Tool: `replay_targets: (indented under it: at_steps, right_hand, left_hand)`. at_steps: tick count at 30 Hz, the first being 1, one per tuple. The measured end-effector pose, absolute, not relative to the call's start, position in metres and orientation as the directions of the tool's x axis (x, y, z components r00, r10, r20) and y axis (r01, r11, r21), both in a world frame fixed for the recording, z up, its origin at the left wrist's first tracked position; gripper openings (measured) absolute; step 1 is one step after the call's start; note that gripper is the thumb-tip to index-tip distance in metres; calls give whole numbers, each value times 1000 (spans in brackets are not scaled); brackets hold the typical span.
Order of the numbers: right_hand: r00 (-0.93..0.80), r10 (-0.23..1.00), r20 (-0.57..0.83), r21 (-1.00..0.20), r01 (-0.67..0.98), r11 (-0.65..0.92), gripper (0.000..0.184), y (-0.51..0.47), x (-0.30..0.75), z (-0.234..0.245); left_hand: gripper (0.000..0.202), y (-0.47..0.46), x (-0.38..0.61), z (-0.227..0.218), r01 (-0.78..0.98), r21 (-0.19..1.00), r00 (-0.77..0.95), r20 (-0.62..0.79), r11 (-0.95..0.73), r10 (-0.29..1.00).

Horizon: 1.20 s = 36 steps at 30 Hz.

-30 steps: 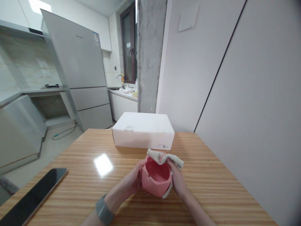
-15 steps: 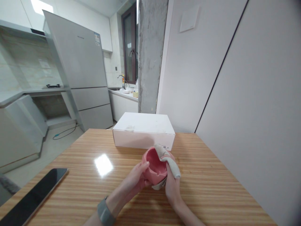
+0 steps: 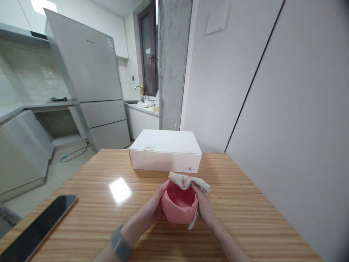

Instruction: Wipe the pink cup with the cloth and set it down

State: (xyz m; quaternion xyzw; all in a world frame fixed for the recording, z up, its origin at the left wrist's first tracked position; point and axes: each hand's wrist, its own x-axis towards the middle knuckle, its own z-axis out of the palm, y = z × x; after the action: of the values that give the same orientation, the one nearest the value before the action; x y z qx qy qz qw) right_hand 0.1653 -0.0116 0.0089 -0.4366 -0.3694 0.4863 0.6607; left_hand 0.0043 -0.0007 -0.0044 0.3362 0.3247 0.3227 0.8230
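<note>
The half-closed left hand (image 3: 156,204) is gripping the pink bowl (image 3: 178,212) by its left side while the right hand (image 3: 204,207) is clasping the cloth (image 3: 178,179) against its right rim, the bowl being held between them, nearer than the box (image 3: 166,160).

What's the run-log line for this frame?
left hand: gripping pink bowl; right hand: holding cloth against bowl; white box: beyond bowl; phone: on table, left

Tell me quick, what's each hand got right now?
Left hand: closed on the side of the pink bowl.
Right hand: closed on the pale cloth, holding it against the bowl.
</note>
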Motion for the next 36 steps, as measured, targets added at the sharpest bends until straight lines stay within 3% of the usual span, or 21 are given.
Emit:
replay_targets:
  at_steps: [3,7,16,20,23,28,32,36]
  right_hand:
    - [186,983,-16,-909,-412,63,42,-9,166,9]
    - [256,967,-12,-916,-390,92,38,-5,170,-3]
    - [369,860,353,-900,-118,419,24,-17,153,-2]
    - [421,883,207,-939,-169,300,27,-14,161,-3]
    - [347,935,78,-938,-292,187,30,-11,168,-4]
    - [178,983,43,-946,-309,97,31,-13,167,0]
    - [223,956,190,-946,-217,239,29,-13,157,1]
    - [259,889,378,-900,-122,418,24,-16,145,-3]
  left_hand:
    - [59,0,8,-6,-352,771,529,-303,530,792]
    - [56,1,10,-7,-394,785,470,-276,479,838]
    - [58,-9,13,3,-446,831,470,-98,332,877]
    - [61,-3,8,1,-408,810,560,-143,422,816]
    - [73,2,0,-1,-320,787,611,-254,528,749]
    - [54,2,-6,-3,-248,791,534,-370,559,760]
    - [54,3,-1,-1,-295,803,442,-366,518,819]
    - [49,-1,7,1,-436,775,460,-245,458,853]
